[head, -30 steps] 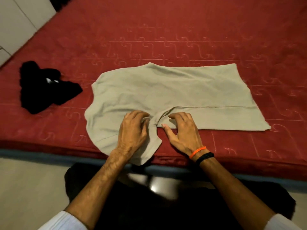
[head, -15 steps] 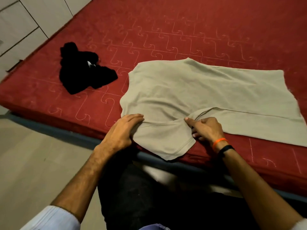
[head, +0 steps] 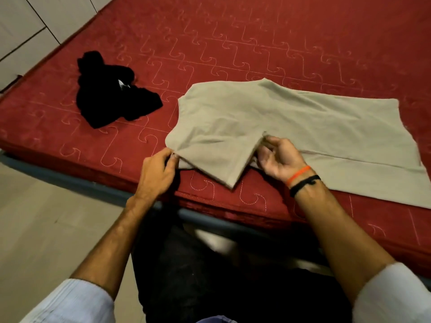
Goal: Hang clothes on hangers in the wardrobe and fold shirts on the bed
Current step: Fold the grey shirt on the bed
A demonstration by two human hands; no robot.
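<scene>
A beige shirt (head: 291,127) lies spread flat on the red bed (head: 233,43), its near long side folded over. Its sleeve (head: 217,163) points toward me and is lifted a little off the mattress. My left hand (head: 156,176) pinches the sleeve's left edge at the shoulder. My right hand (head: 277,157), with an orange and a black band at the wrist, pinches the sleeve's right edge near the armpit.
A crumpled black garment (head: 112,96) lies on the bed to the left of the shirt. White wardrobe doors (head: 28,26) stand at the top left. The bed's near edge and grey frame (head: 93,187) run in front of my legs, with pale floor tiles to the left.
My hands moved from pressing the sleeve flat to pinching its two edges and lifting it. The view swung further right, so the bed and black garment sit more to the left.
</scene>
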